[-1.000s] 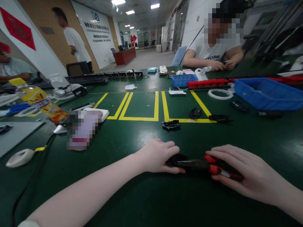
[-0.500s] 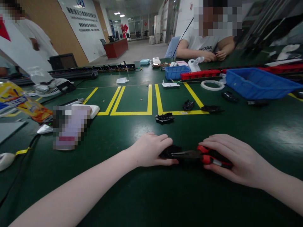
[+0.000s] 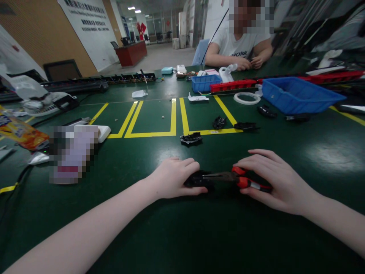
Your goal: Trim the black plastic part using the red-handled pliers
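My left hand (image 3: pixel 176 178) is closed around a small black plastic part (image 3: pixel 196 178), low over the green table. My fingers cover much of that part. In my right hand (image 3: pixel 276 186) are long-nose pliers (image 3: pixel 222 176) with red and black handles. The pliers point left, and their tips meet the black part; whether the jaws grip it I cannot tell. Beyond my hands lie a black plastic piece with a grey edge (image 3: pixel 191 139) and two more black pieces, one chunky (image 3: pixel 219 122) and one flat (image 3: pixel 246 126), by the yellow tape.
A blue bin (image 3: pixel 302 97) stands at the right behind black parts (image 3: pixel 267 111). Near it lies a white ring (image 3: pixel 246 98). On the left are a blurred-out phone (image 3: pixel 75 152) and an orange snack bag (image 3: pixel 24 131). A person in a white shirt (image 3: pixel 241 47) sits across the table.
The whole view has shifted, so most things appear further left. My right index finger has lifted a little off the pliers. The pliers still touch the black part in my left hand.
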Available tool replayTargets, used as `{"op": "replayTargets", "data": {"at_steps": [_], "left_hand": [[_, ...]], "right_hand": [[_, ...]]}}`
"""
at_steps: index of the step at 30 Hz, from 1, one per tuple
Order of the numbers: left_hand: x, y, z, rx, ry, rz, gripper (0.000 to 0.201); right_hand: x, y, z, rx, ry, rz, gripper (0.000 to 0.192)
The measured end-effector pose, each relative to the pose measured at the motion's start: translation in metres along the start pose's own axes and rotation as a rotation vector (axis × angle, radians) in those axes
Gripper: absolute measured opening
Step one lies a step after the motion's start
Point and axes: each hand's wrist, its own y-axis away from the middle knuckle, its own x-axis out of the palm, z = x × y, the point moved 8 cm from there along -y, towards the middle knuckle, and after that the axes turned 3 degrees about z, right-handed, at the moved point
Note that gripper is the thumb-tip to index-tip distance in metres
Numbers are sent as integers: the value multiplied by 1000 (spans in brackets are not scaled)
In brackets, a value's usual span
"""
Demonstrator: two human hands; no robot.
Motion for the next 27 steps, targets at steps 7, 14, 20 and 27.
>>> {"op": "replayTargets", "data": {"at_steps": [7,14,20,27], "left_hand": [[-1,0,0,10,3,-20,37],[0,0,0,8,17,-11,39],[-1,0,0,3,2,-2,39],[0,0,0,9,-27,-4,38]], "right_hand": [[4,0,4,-32,20,26,47],[5,2,0,5,2,11,46],[0,-2,5,-4,-3,-5,41],[-1,-4,9,-20,5,8,38]]}}
